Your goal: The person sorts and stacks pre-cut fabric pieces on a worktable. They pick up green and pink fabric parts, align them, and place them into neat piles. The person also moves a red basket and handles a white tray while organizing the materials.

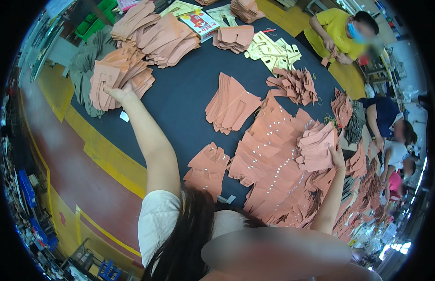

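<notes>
My left arm stretches to the far left, where my left hand (pixel 118 92) grips the near edge of a fanned stack of salmon-coloured cut pieces (pixel 107 75) with slots in them. On the right, my right hand (pixel 338 157) is closed on the edge of a smaller bundle of salmon cut pieces (pixel 315 146). That bundle lies over wide overlapping rows of salmon pieces (pixel 273 168) marked with small white labels. Between my hands rests a tied stack of salmon pieces (pixel 231 104). Closer to me is another small stack (pixel 205 168).
Grey-green pieces (pixel 84 70) lie beside the left stack. Toward the back of the dark table (pixel 180 107) are more salmon stacks (pixel 168 40), a red-and-white box (pixel 200 23) and pale yellow patterns (pixel 273 51). A co-worker in yellow (pixel 336 33) stands at the far right; others work farther along.
</notes>
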A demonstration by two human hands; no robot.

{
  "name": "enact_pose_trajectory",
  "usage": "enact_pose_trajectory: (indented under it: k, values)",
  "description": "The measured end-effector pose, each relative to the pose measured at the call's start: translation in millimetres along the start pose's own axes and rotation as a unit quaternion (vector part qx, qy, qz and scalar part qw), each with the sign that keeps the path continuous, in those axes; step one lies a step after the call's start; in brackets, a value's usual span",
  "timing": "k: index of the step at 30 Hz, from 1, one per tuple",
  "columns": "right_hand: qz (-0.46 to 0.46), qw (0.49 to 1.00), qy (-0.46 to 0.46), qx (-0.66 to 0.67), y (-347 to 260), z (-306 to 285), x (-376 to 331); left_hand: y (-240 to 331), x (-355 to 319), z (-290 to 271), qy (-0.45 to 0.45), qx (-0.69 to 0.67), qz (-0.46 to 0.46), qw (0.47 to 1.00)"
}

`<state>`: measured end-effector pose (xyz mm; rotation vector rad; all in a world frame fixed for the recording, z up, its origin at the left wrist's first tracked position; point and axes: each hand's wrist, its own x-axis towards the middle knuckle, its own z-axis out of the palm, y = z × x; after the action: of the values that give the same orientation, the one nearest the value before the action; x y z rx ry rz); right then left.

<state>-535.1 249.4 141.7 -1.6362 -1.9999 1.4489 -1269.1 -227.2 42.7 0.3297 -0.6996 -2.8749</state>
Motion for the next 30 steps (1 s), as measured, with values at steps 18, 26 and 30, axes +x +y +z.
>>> enact_pose_trajectory:
  k: [18, 26, 30]
  values:
    - [0.003, 1.0, 0.02, -0.004, -11.6, 6.8, -11.2, 4.2, -50.4, -26.3, 0.155, 0.01, -0.116, 0.981]
    - [-0.028, 0.975, 0.018, -0.218, -32.0, -2.5, -3.7, -59.4, -220.3, -12.7, 0.012, 0.234, -0.285, 0.929]
    - [0.017, 0.965, -0.019, -0.261, -38.5, -10.7, 9.0, -83.8, -348.8, 7.3, -0.264, 0.392, -0.285, 0.834]
